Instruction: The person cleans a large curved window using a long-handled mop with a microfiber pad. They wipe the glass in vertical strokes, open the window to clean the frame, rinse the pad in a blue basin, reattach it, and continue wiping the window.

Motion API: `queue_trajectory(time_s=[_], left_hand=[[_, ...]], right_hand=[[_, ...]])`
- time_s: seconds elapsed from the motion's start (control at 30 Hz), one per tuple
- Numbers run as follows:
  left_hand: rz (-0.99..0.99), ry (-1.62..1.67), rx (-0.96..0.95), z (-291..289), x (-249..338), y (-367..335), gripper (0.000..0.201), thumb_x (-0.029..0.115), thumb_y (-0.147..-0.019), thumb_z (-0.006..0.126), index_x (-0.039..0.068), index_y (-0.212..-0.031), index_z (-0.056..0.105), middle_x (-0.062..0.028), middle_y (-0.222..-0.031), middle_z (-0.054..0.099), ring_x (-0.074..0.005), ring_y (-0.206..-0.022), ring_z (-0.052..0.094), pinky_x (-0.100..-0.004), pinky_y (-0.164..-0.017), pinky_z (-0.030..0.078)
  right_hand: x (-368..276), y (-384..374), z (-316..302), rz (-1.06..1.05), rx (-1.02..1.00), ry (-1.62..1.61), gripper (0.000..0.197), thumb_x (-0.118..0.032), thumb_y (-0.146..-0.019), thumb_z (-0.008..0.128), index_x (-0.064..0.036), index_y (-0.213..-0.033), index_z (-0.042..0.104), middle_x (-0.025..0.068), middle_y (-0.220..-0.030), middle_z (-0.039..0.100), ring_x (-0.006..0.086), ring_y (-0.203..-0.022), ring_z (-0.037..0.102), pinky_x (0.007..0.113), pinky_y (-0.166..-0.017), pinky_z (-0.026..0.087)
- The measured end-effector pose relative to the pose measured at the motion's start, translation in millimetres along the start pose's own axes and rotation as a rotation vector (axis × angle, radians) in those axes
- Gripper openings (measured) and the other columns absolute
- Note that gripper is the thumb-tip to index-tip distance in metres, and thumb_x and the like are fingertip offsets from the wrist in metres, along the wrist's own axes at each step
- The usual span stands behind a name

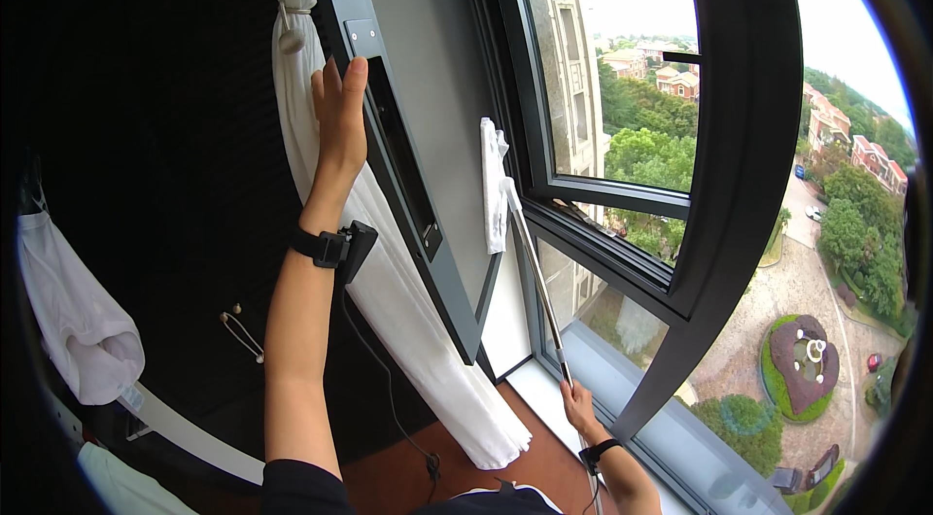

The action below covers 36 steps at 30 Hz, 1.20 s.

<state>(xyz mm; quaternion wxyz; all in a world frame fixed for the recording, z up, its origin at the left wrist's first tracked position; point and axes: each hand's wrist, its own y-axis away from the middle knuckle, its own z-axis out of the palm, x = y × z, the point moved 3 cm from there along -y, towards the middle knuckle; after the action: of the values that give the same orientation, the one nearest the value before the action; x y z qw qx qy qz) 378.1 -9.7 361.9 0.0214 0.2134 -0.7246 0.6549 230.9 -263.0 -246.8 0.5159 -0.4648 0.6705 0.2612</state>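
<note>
My left hand (pixel 340 121) grips the outer edge of a dark grey window sash (pixel 455 296) that stands swung open. Its fingers are partly hidden at the frame. Lower right, my right hand (pixel 579 406) is closed round the pole (pixel 540 287) of a flat mop. The pole slants up and away to the mop's white cloth head (pixel 494 189), which stands upright against the sash's grey pane (pixel 428 58), near the hinge side. Both wrists wear black straps; the left one carries a small black device (pixel 360 251) with a cable.
A white curtain (pixel 389 243) hangs behind the sash, tied near its top. To the right, a dark window frame (pixel 743 126) surrounds glass overlooking trees, houses and a paved yard far below. White clothing (pixel 78 306) hangs at far left. Below is a reddish-brown floor (pixel 398 481).
</note>
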Motion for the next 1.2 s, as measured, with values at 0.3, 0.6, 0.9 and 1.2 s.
queue_trajectory(time_s=[0.3,0.6,0.9,1.2], left_hand=[[0.028,-0.013,0.001,0,-3,-2,0.067,0.064,-0.098,0.036,0.004,-0.126,0.048,-0.0220,-0.115,0.044,-0.0341,-0.114,0.039,-0.0523,-0.108,0.024],[0.039,-0.037,-0.027,-2,-2,-1,0.074,0.065,-0.097,0.035,0.001,-0.132,0.047,-0.0204,-0.108,0.043,-0.0338,-0.109,0.041,-0.0494,-0.103,0.030],[0.107,-0.052,-0.033,-1,-4,-3,0.068,0.060,-0.100,0.035,0.003,-0.135,0.048,-0.0200,-0.116,0.052,-0.0322,-0.107,0.042,-0.0491,-0.107,0.026],[-0.105,-0.025,-0.124,0,-24,-3,0.088,0.070,-0.096,0.034,0.003,-0.152,0.026,-0.0370,-0.157,0.010,-0.0488,-0.149,-0.002,-0.0595,-0.118,0.005]], right_hand=[[-61,30,-3,-0.138,-0.017,-0.093,0.041,-0.034,-0.101,0.055,-0.0015,-0.079,0.046,0.0088,-0.055,0.043,0.0163,-0.051,0.039,0.035,-0.048,0.035],[-160,-40,-22,-0.332,0.038,-0.145,0.038,-0.029,-0.102,0.055,-0.0002,-0.080,0.043,0.0153,-0.056,0.043,0.0241,-0.049,0.039,0.038,-0.048,0.035],[-295,-99,-64,-0.600,0.093,-0.133,0.041,-0.036,-0.107,0.038,-0.0002,-0.087,0.043,0.0229,-0.064,0.045,0.0422,-0.059,0.048,0.045,-0.056,0.038],[-404,-131,-90,-0.837,0.196,-0.148,0.048,-0.040,-0.108,0.036,0.0007,-0.082,0.039,0.0219,-0.062,0.038,0.0349,-0.054,0.035,0.041,-0.053,0.036]])
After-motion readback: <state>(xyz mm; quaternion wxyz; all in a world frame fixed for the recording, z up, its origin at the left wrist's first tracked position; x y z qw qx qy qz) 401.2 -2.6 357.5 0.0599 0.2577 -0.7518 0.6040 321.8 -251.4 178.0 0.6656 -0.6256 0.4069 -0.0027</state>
